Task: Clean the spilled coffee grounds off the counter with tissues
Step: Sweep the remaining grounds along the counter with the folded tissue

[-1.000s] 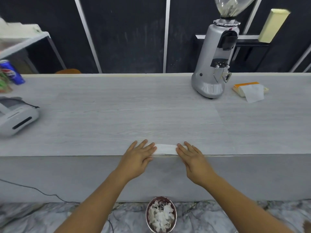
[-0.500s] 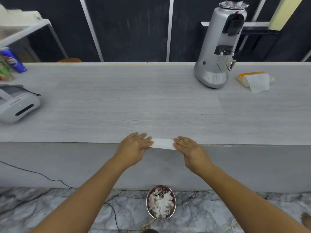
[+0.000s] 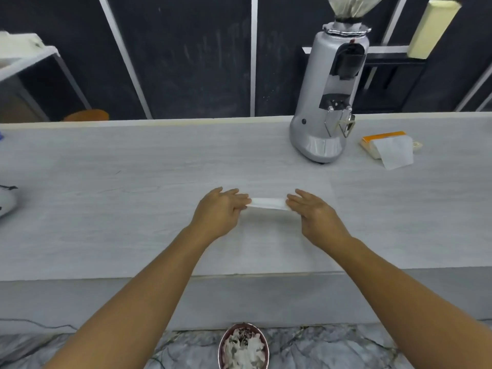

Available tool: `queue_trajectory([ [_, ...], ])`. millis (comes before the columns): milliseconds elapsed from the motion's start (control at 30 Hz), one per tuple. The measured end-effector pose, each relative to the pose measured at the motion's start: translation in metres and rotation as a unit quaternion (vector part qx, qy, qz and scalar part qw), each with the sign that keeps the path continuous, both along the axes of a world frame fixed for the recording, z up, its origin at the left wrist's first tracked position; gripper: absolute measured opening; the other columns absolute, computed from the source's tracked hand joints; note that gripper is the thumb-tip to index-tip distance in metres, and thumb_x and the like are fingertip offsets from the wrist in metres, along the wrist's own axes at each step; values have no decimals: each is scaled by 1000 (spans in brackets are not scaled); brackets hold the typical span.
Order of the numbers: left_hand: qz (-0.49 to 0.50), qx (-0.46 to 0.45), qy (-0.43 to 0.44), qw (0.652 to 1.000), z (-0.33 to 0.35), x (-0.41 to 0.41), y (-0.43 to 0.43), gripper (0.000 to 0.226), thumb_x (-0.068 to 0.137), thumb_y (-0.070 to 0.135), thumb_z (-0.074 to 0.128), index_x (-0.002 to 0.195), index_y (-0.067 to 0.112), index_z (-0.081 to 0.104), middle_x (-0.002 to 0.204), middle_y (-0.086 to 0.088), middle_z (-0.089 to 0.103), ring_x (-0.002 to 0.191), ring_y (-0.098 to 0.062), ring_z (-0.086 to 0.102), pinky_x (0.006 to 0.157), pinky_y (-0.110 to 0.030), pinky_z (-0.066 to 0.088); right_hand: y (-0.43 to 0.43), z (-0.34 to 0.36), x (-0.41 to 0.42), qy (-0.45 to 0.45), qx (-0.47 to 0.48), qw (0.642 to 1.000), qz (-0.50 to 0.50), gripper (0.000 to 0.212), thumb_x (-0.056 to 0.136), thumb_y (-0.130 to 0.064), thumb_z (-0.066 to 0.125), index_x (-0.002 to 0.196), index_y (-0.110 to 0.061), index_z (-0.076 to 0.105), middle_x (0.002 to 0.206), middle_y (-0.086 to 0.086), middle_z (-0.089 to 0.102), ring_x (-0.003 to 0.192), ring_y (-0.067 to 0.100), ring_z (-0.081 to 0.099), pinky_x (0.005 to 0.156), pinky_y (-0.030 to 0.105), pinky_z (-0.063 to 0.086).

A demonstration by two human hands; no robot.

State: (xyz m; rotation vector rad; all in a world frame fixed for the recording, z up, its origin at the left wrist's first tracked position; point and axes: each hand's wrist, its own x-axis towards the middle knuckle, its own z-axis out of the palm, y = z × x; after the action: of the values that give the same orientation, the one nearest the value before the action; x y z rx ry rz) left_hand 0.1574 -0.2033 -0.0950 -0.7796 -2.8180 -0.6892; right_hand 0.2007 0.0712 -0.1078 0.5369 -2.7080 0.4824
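Left hand [image 3: 218, 211] and right hand [image 3: 315, 215] grip opposite ends of a folded tissue [image 3: 267, 203], apparently just above the counter [image 3: 133, 182], nearer than the grinder [image 3: 328, 107].

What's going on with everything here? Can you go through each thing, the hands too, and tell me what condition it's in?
left hand: holding one end of the tissue
right hand: holding the other end
tissue: folded into a strip, stretched between the hands, over the counter
counter: no grounds visible
coffee grinder: upright, at the counter's back
tissue pack: open, one sheet sticking out
bin: on the floor, filled with crumpled tissues
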Motion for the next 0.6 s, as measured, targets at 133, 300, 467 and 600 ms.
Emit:
queue_trajectory([
  [133,9,-5,13,1000,1,-67,45,26,99,20,57,120,27,71,131,9,65,134,-16,52,117,-43,31,34,7,-56,-2,9,999,-53,59,70,23,59,121,-6,67,130,7,64,129,29,53,104,37,39],
  [300,7,0,-23,1000,-27,-124,98,29,100,20,53,124,28,68,134,10,63,137,-15,47,119,-38,26,81,-11,-104,-26,34,997,-65,54,71,21,60,119,-3,68,128,12,65,126,33,55,99,43,47],
  [467,-45,-6,-33,998,-47,-147,162,34,100,15,50,127,27,66,138,8,60,139,-17,45,119,-39,25,141,-27,-111,-55,39,992,-110,59,68,22,59,121,-2,66,131,14,62,129,32,53,104,45,45],
  [600,-79,-24,-37,996,-58,-165,203,30,100,24,51,125,31,67,137,3,62,131,-29,52,112,-45,37,175,-27,-102,-70,54,988,-124,52,73,17,58,120,-4,66,130,11,63,129,30,53,99,48,49],
])
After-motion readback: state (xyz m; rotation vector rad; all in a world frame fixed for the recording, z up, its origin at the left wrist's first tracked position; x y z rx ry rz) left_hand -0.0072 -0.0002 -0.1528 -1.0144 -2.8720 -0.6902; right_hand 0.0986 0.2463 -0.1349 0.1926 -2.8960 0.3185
